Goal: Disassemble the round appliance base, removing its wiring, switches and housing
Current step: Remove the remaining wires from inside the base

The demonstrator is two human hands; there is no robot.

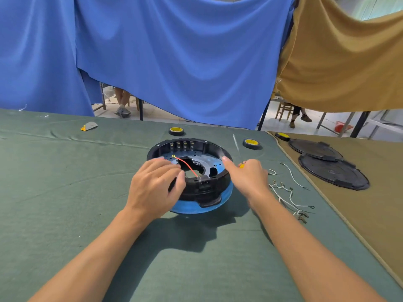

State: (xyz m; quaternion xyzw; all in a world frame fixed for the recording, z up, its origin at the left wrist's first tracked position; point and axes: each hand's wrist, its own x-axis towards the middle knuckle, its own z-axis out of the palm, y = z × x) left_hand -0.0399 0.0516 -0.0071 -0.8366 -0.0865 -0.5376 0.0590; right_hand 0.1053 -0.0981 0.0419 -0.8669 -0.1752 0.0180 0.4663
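The round appliance base point(189, 171) sits at the centre of the frame on a table covered in green cloth point(65, 192), open side up, so you look down into its black housing and a blue-tinted metal plate inside. A blue rim shows under its near edge. A red wire point(186, 165) runs across the central opening, from a ring terminal at the upper left of the plate down to a black block on the near wall.

Your left hand point(153, 186) rests on the near left rim of the base, fingers curled, with fingertips close to that block; whether they pinch anything cannot be told. Your right hand point(246, 176) is at the right rim, index finger stretched out over the edge, the other fingers closed around a screwdriver point(237, 149) whose yellow handle peeks out of the fist and whose thin shaft points toward the top of the frame.

Right of centre, loose white wires point(287, 192) lie on the cloth. Two rolls of tape point(176, 130) lie beyond the base, and a third at the edge of a tan cloth. Two black round covers point(331, 168) lie at the right on the tan cloth. Blue and tan curtains hang behind.
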